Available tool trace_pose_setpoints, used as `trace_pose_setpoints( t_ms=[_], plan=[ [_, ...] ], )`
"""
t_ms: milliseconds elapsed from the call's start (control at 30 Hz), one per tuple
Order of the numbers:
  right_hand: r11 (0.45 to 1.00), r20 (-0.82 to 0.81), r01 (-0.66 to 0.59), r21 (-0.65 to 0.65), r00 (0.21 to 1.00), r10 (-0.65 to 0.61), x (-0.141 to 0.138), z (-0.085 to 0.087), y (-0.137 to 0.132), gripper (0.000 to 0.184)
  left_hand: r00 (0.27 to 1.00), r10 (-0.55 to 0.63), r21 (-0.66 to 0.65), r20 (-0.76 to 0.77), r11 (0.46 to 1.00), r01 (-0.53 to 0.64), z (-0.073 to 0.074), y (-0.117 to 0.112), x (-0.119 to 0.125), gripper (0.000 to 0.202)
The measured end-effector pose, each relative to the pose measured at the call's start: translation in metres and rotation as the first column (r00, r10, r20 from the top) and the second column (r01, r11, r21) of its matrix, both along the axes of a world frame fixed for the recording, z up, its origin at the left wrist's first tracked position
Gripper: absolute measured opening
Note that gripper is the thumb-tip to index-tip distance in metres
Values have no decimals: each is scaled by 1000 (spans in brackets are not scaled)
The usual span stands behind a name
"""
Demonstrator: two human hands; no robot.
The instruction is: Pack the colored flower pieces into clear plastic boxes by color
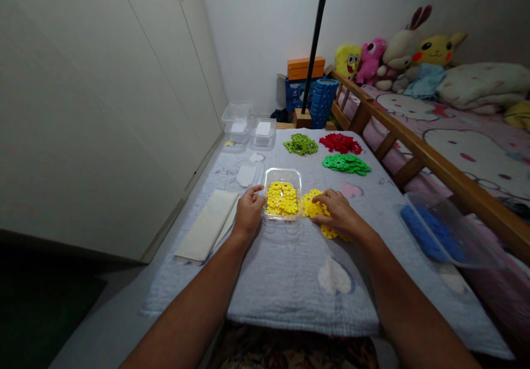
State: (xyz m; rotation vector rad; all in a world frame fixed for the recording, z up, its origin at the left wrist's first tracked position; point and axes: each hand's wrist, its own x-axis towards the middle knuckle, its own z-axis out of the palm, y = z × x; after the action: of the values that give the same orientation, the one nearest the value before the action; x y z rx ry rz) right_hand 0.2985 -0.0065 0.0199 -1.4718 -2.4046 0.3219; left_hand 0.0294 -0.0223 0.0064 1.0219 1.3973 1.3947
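Observation:
A clear plastic box [301,177], partly filled with yellow flower-shaped plastic discs [282,198], stands in the middle of the cloth-covered table. My left hand [249,210] grips its left wall, thumb and fingers at the rim. Just right of the box lies a small heap of loose yellow discs [309,203]. Over that heap my right hand [337,211] is curled, fingers closed on some of the yellow discs; the palm hides part of the pile.
Piles of lime-green discs [301,144], red discs [340,143] and green discs [346,164] lie toward the back. Empty clear containers [263,131] stand at back left. Folded cream sheets [207,225] lie left. A clear box of blue pieces [430,233] sits right, beside a wooden bed rail [397,134].

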Motion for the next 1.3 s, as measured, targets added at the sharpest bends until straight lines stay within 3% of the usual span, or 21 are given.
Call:
trace_pose_setpoints(
  t_ms=[133,300,500,600,700,833,967,1133,1300],
  plan=[
    [999,-103,40,4,994,-40,4,-2,5,36,1000,-3,-6,-10,1000,3,2,-1,1,45],
    [991,-212,56,-121,974,-81,6,6,7,20,1000,-14,-13,-7,1000,14,4,-2,2,47],
    [991,-281,106,-78,952,-124,10,8,11,18,1000,-18,-16,-8,1000,18,5,-2,1,46],
    [984,-338,108,-144,929,-151,13,7,12,18,1000,-14,-19,-10,1000,14,5,-1,1,46],
    [968,-415,61,-242,895,-161,16,14,13,12,1000,-18,-18,1,1000,18,4,-1,1,46],
    [961,-536,28,-277,825,-178,9,33,13,17,1000,-19,-19,12,1000,19,2,-1,0,45],
    [962,-606,6,-273,776,-176,-22,44,17,17,1000,-15,-17,5,1000,15,2,-1,1,45],
    [973,-605,-71,-219,792,-78,-61,44,22,14,1000,-15,-12,12,1000,16,3,-1,2,45],
    [996,-514,32,-82,855,-70,-47,43,26,16,999,-19,-10,39,1000,20,-2,1,1,46]
  ],
)
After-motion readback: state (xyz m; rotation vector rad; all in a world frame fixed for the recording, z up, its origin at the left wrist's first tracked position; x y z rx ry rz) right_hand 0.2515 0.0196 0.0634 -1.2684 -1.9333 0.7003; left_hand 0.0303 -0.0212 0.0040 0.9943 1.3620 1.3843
